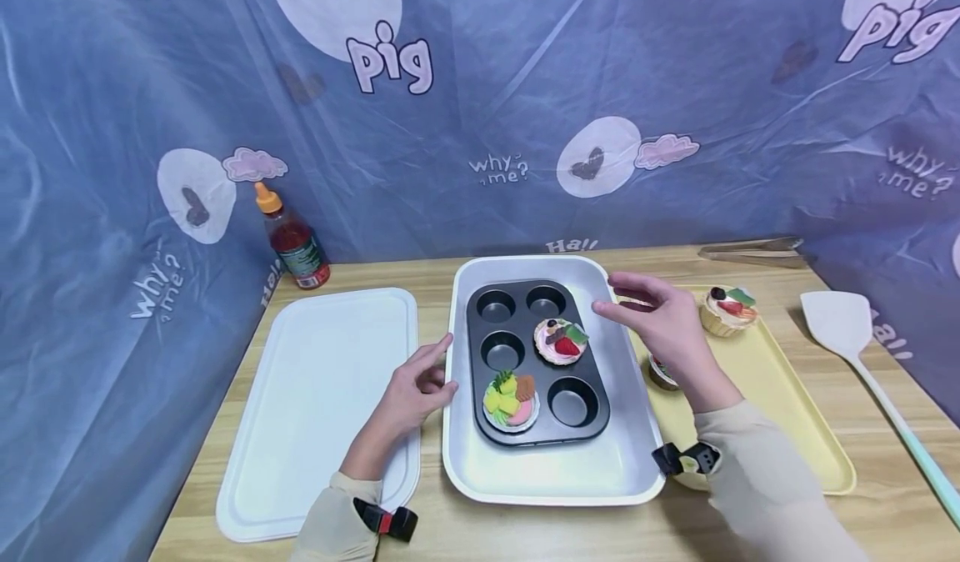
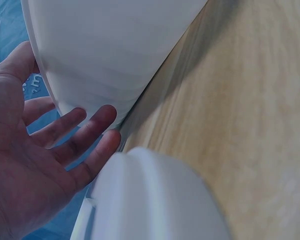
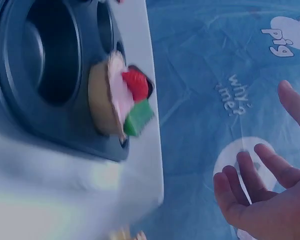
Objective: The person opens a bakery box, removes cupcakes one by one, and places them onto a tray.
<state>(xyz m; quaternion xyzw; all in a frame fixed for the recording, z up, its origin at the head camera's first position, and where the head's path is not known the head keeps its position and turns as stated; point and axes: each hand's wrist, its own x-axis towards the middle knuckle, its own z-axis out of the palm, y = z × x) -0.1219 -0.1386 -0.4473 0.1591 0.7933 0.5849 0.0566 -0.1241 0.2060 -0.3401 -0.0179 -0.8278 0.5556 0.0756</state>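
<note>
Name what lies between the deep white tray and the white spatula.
Head view: the yellow tray, holding two cakes, the right hand partly over it, then bare table.

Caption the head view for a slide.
A bare left hand and bare right hand flank a dark grey six-cup muffin pan bearing two fruit-topped cupcakes inside a white rectangular tray.

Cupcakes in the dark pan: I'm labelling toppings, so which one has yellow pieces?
The near-left cupcake in the pan: yellow pieces top it, while the middle-right cupcake carries red and green.
</note>
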